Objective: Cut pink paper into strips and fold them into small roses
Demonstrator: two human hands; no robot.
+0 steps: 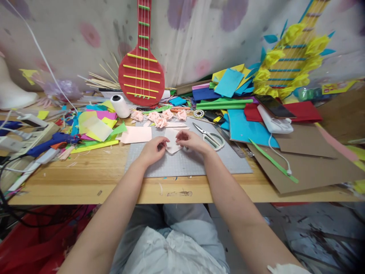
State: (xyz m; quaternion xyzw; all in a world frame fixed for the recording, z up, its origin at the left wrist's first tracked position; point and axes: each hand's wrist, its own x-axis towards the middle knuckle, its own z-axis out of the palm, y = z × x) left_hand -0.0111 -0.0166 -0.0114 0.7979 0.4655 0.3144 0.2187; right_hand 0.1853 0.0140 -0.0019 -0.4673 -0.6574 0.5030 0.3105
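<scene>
A pale pink paper piece (pixel 172 141) lies on the grey cutting mat (pixel 188 161), and both hands pinch it. My left hand (pixel 154 149) grips its left edge with closed fingers. My right hand (pixel 191 140) holds its right edge, fingers curled. Behind the hands sit several small pink paper roses (pixel 159 118) and another pink paper sheet (pixel 136 134). White-handled scissors (pixel 210 136) lie just to the right of my right hand.
A blue glue gun (pixel 51 141) and coloured paper scraps (pixel 95 127) lie at the left. A white thread spool (pixel 119 105) and a red paper guitar (pixel 142 68) stand at the back. Brown cardboard (pixel 308 163), a phone (pixel 274 106) and paper stacks fill the right.
</scene>
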